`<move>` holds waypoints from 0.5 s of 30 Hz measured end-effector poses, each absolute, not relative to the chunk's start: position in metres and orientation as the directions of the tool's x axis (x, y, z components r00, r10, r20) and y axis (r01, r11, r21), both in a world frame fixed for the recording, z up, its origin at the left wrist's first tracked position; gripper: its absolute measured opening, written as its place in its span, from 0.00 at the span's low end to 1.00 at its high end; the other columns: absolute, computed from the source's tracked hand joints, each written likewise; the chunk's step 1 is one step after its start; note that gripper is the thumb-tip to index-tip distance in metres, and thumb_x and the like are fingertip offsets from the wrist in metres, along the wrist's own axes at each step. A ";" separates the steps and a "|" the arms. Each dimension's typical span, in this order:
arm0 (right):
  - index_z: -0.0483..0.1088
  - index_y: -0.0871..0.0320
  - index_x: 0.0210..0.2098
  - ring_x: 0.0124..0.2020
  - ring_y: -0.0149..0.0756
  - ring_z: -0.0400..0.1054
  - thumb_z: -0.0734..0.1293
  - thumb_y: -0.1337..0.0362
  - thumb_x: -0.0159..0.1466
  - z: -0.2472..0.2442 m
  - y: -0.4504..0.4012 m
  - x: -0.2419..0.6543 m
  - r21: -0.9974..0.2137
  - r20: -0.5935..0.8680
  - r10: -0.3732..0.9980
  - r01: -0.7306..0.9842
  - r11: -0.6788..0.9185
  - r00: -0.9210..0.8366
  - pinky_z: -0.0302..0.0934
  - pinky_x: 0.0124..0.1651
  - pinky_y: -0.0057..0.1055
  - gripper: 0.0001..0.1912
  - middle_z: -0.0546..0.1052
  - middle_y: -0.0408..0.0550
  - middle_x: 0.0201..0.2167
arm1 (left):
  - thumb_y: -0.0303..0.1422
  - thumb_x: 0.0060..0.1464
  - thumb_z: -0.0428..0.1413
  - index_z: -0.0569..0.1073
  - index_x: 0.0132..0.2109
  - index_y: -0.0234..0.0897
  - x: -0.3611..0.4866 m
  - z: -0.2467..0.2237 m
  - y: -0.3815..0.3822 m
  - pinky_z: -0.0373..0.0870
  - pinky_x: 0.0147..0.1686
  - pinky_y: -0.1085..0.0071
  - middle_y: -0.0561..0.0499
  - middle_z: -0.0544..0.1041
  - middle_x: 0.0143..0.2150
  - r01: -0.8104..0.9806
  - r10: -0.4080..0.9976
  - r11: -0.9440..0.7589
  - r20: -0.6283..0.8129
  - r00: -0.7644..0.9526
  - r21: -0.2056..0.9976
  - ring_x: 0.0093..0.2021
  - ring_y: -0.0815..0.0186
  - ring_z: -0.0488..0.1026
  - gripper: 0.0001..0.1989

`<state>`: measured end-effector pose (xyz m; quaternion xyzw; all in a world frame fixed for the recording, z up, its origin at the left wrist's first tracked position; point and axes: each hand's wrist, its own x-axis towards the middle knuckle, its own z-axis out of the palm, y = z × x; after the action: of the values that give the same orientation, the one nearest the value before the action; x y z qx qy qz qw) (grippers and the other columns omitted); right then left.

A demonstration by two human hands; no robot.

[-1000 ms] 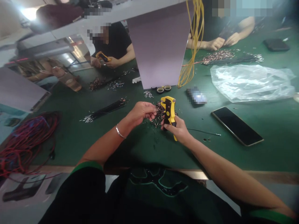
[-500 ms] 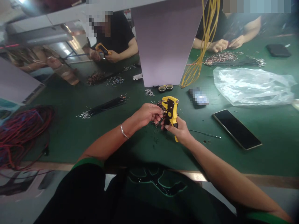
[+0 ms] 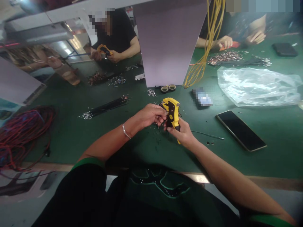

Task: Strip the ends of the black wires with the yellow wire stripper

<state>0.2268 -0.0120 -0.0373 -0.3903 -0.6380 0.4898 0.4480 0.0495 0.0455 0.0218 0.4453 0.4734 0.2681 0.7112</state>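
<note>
My right hand (image 3: 181,130) is wrapped around the handles of a yellow and black wire stripper (image 3: 173,111), its head raised and tilted to the left. Close to the tool's left side, my left hand (image 3: 155,115) is closed in a pinch; what lies between the fingertips is too small to make out. Beneath both hands is a pile of small terminals (image 3: 159,125), partly hidden by the fingers and the tool. A single dark wire (image 3: 208,135) with a metal tip lies to the right of my right hand.
A bundle of black wires (image 3: 106,106) lies left. Red cables (image 3: 26,132) are coiled at far left. Tape rolls (image 3: 168,88) stand by the white panel (image 3: 169,44). A phone (image 3: 240,130) and plastic bag (image 3: 258,86) lie right. Two co-workers sit across the table.
The wire stripper's head has shifted slightly, while both my hands stay in nearly the same place. Across the table, the right co-worker's hands have parted and a red-orange object shows in one.
</note>
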 end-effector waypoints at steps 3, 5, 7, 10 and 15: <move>0.68 0.55 0.37 0.33 0.41 0.70 0.69 0.58 0.58 -0.036 -0.013 0.227 -0.971 0.198 0.937 0.070 0.227 -0.289 0.65 0.40 0.39 0.10 0.76 0.46 0.32 | 0.28 0.44 0.62 0.73 0.24 0.32 0.049 0.022 0.046 0.62 0.21 0.69 0.50 0.73 0.22 0.050 0.799 0.462 -0.440 0.409 0.885 0.19 0.73 0.67 0.06; 0.68 0.55 0.37 0.33 0.40 0.70 0.68 0.59 0.58 -0.035 -0.014 0.227 -0.971 0.198 0.936 0.076 0.229 -0.292 0.65 0.39 0.39 0.10 0.76 0.46 0.32 | 0.28 0.43 0.62 0.73 0.24 0.32 0.049 0.023 0.046 0.63 0.22 0.69 0.50 0.73 0.22 0.059 0.794 0.466 -0.447 0.413 0.883 0.20 0.73 0.66 0.06; 0.68 0.55 0.37 0.32 0.40 0.70 0.68 0.59 0.58 -0.034 -0.014 0.227 -0.970 0.195 0.938 0.087 0.228 -0.286 0.65 0.39 0.39 0.10 0.76 0.47 0.32 | 0.28 0.42 0.63 0.72 0.24 0.33 0.048 0.024 0.047 0.63 0.22 0.70 0.50 0.73 0.22 0.061 0.791 0.468 -0.449 0.415 0.882 0.20 0.74 0.67 0.06; 0.67 0.55 0.36 0.31 0.39 0.69 0.68 0.59 0.58 -0.033 -0.015 0.227 -0.965 0.195 0.942 0.119 0.234 -0.272 0.64 0.37 0.38 0.09 0.76 0.46 0.31 | 0.28 0.42 0.62 0.72 0.24 0.32 0.048 0.025 0.048 0.63 0.21 0.70 0.50 0.73 0.22 0.076 0.787 0.463 -0.449 0.422 0.883 0.19 0.73 0.68 0.06; 0.67 0.54 0.33 0.28 0.38 0.68 0.67 0.59 0.57 -0.031 -0.016 0.226 -0.952 0.193 0.948 0.186 0.244 -0.252 0.62 0.33 0.36 0.07 0.75 0.44 0.26 | 0.27 0.44 0.62 0.72 0.25 0.32 0.047 0.026 0.049 0.64 0.22 0.69 0.49 0.74 0.22 0.088 0.787 0.459 -0.451 0.422 0.884 0.20 0.72 0.68 0.05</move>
<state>0.2263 -0.0162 -0.0309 -0.4306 -0.6582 0.4391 0.4342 0.0472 0.0486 0.0259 0.4577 0.4778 0.2467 0.7080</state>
